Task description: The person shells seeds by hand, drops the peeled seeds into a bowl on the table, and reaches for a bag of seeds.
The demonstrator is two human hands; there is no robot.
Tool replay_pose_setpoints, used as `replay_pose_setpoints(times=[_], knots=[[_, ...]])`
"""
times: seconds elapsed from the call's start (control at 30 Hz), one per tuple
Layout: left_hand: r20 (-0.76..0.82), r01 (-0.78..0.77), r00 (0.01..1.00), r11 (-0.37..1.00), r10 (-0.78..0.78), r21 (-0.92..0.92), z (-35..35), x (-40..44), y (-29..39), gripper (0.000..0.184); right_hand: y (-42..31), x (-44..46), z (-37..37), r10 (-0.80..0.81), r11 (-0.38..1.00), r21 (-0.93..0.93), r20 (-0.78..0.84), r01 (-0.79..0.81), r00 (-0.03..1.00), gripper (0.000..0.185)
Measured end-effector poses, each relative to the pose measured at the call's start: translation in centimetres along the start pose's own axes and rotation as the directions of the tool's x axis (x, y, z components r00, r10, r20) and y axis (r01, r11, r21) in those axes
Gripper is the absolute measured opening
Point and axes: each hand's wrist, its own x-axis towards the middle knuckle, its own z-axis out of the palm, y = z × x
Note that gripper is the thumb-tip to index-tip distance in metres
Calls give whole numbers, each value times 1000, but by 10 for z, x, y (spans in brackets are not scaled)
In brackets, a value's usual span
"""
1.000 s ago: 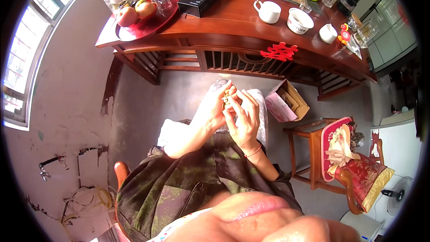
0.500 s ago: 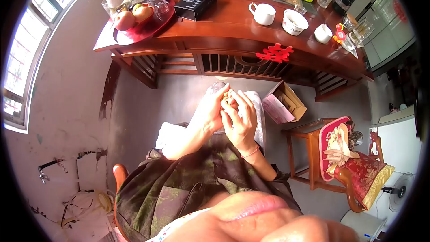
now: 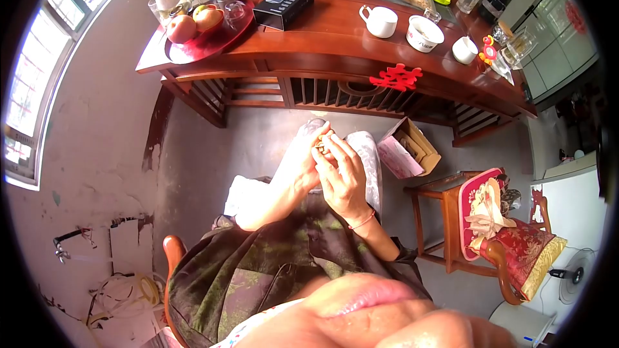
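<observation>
Over my lap, my left hand [image 3: 302, 166] and my right hand [image 3: 343, 180] meet at the fingertips. Between them is a small golden-brown piece [image 3: 320, 145], mostly covered by the fingers and too small to identify. The fingers of both hands are closed around it. My right wrist wears a thin red cord bracelet [image 3: 361, 220]. Beneath the hands are my patterned light trousers [image 3: 371, 167] and a dark green garment [image 3: 258, 277].
Ahead stands a dark red wooden table [image 3: 309, 48] bearing a fruit tray [image 3: 193, 57], a black box [image 3: 284, 6], a white mug [image 3: 378, 22] and a white bowl [image 3: 425, 33]. An open carton [image 3: 409, 149] lies on the floor; a wooden chair [image 3: 445, 219] stands at right.
The right fingers have shifted slightly left and curled further over the small piece, showing less of its golden surface. The left hand stays nearly in place.
</observation>
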Motion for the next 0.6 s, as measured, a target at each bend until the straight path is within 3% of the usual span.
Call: replay_pose_setpoints(times=[0.2, 0.23, 0.33, 0.6], knots=[[47, -12, 999, 999, 15, -53, 5, -2, 1, 20, -3, -2, 0, 35, 996, 81, -60, -30, 998, 26], [314, 121, 942, 993, -119, 13, 1, -5, 7, 27, -3, -3, 0, 52, 995, 90, -93, -43, 994, 26], [181, 123, 975, 992, -127, 32, 14, -12, 8, 37, -1, -4, -1, 65, 996, 65, -151, -56, 986, 26], [388, 179, 910, 983, -149, -41, -1, -6, 23, 36, 8, -10, -5, 127, 988, 105, -130, -114, 983, 28]])
